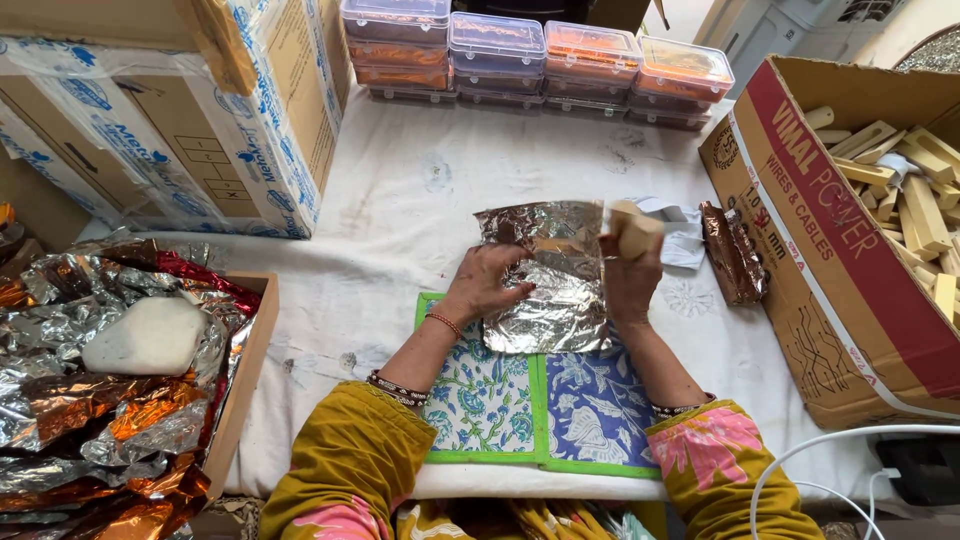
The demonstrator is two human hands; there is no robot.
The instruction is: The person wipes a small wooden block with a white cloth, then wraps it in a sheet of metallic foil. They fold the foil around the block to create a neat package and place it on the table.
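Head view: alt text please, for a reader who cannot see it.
A person's left hand presses a crinkled silver foil sheet flat on a cloth-covered table while the right hand holds a small wooden block at its edge. A cardboard box of wooden blocks stands to the right.

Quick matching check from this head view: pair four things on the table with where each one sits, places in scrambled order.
Things:
1. silver foil sheet
2. wooden block
3. stacked plastic boxes
4. white stone

Places:
A. on crumpled foil in the tray at the left
B. along the far edge of the table
C. held up in the right hand
D. flat under the left hand

Pairs: 1-D, 2-C, 3-B, 4-A
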